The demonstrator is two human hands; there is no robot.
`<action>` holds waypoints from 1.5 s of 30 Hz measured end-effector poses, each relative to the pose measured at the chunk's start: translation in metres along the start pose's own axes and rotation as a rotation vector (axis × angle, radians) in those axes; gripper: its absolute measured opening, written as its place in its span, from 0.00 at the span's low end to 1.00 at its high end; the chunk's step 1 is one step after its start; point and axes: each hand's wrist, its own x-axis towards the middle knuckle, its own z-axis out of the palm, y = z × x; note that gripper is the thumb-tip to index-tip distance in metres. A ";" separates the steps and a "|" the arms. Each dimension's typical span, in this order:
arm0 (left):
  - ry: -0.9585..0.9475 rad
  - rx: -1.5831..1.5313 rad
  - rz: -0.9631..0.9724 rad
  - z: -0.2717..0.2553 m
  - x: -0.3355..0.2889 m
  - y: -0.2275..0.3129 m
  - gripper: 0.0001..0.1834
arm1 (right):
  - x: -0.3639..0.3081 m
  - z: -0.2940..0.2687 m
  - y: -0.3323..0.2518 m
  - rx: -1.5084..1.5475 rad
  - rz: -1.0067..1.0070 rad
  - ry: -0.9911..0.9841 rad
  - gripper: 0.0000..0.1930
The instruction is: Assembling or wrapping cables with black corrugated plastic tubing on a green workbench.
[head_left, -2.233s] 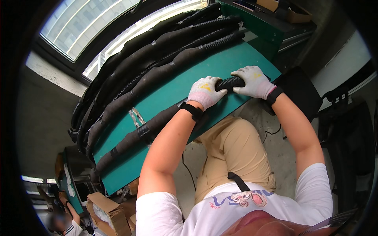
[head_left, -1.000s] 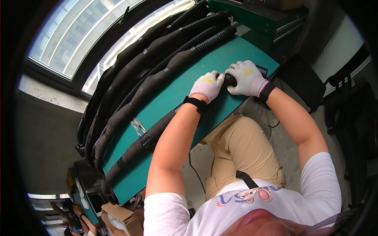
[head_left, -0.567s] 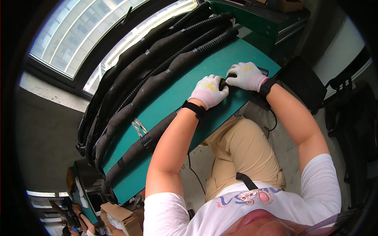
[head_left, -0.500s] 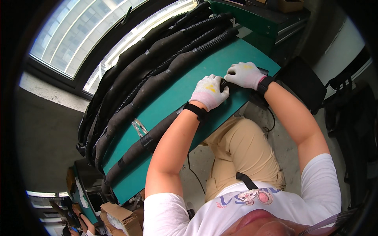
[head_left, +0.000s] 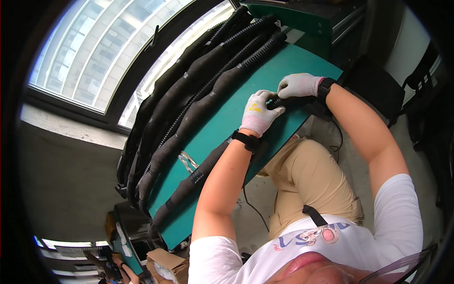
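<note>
A black corrugated hose (head_left: 275, 102) shows between my two gloved hands over the green table. My left hand (head_left: 257, 113), in a white glove with a yellow mark, curls its fingers round the hose, its thumb on the near side. Just to the right, my right hand (head_left: 300, 86) has its fingers bent down onto the hose's other part; the fingertips are partly hidden. A long black wrapped hose (head_left: 182, 194) runs along the table's near edge and passes beneath my left forearm. Whether it joins the corrugated part is hidden by my left hand.
Several black wrapped and corrugated hoses (head_left: 201, 97) lie along the table's window side. A clear, shiny strip (head_left: 188, 162) rests on the green tabletop (head_left: 302, 61). Right of the table is a black chair (head_left: 371, 90). An open cardboard box (head_left: 165, 262) stands at lower left.
The whole scene has shifted rightward as the view turned. My right hand has tilted flatter, and more of the corrugated hose shows between my hands. Both hands stay on it.
</note>
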 end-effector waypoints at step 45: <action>-0.202 0.036 -0.262 -0.001 0.009 0.002 0.34 | 0.011 -0.007 0.004 0.255 0.002 -0.067 0.16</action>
